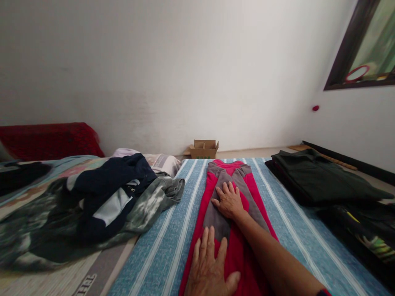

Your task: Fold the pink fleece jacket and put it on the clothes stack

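Note:
A red and grey long-sleeved top [253, 195] lies lengthwise on a blue striped bed sheet [173, 230], its sleeves folded in over the body and its collar end away from me. My left hand [210, 265] rests flat on the nearer red part, fingers spread. Farther up, my right hand [228, 200] is laid on the grey sleeve fabric with its fingers stretched out. Neither hand grips anything. The top's nearest end is hidden by my left hand and the frame's lower edge.
To the left, a navy and white garment [117, 193] lies over camouflage-patterned trousers [154, 201]. Folded dark clothes [321, 176] are stacked on the right, beside a black printed garment [354, 234]. An open cardboard box [203, 152] stands beyond the bed by the wall.

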The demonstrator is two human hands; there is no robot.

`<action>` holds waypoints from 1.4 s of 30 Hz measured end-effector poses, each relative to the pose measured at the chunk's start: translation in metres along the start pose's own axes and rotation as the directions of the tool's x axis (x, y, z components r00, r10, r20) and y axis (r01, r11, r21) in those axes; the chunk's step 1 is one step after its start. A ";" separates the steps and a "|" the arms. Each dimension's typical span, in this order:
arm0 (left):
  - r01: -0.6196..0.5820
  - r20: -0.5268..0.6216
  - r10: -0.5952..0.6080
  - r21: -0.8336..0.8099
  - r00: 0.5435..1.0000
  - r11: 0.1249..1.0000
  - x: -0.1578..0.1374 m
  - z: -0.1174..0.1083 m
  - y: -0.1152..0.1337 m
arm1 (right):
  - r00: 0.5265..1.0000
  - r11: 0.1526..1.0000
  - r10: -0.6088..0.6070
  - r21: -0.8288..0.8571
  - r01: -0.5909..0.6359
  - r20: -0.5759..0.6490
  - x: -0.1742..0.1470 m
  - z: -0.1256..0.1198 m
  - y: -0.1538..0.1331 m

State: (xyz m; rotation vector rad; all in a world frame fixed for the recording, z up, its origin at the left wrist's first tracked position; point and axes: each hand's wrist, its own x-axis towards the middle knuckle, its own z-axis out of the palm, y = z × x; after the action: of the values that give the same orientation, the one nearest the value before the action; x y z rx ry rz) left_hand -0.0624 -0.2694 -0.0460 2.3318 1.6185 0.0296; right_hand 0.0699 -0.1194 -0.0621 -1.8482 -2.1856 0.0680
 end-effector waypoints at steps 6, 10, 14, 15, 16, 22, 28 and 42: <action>0.029 0.047 -0.030 0.019 0.998 0.999 0.001 -0.004 0.003 | 1.000 1.000 -0.003 -0.005 0.003 -0.009 -0.002 -0.002 -0.001; 0.018 0.027 -0.019 0.048 0.999 0.999 -0.001 -0.005 0.004 | 1.000 1.000 0.002 -0.002 -0.002 -0.028 -0.002 -0.001 -0.002; 0.009 0.016 -0.010 0.088 1.000 0.996 0.000 -0.002 0.003 | 0.999 1.000 0.004 0.011 -0.003 -0.041 -0.001 0.000 -0.002; 0.010 0.016 -0.012 0.096 1.000 0.995 0.001 -0.002 0.003 | 0.999 1.000 0.000 0.013 0.000 -0.047 -0.001 0.000 -0.001; 0.013 0.016 -0.014 0.102 1.000 0.995 0.001 -0.002 0.003 | 0.999 1.000 -0.003 0.015 0.004 -0.052 -0.002 0.001 -0.001; 0.023 0.013 -0.025 0.113 1.000 0.993 0.001 -0.003 0.005 | 0.999 1.000 -0.008 0.020 0.009 -0.054 -0.001 0.002 -0.001; 0.046 -0.005 -0.046 0.136 0.999 0.990 -0.004 -0.007 0.012 | 0.999 0.998 0.027 0.055 -0.030 0.044 0.001 -0.012 -0.002; -0.018 -0.099 0.040 0.214 0.994 0.977 -0.002 -0.001 0.009 | 0.988 0.989 -0.128 0.091 0.120 0.087 -0.065 -0.020 -0.001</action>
State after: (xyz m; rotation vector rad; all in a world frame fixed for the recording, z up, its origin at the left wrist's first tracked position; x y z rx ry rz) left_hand -0.0548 -0.2736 -0.0429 2.5530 1.7116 -0.0180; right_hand 0.0836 -0.1859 -0.0542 -1.6910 -2.3167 0.2226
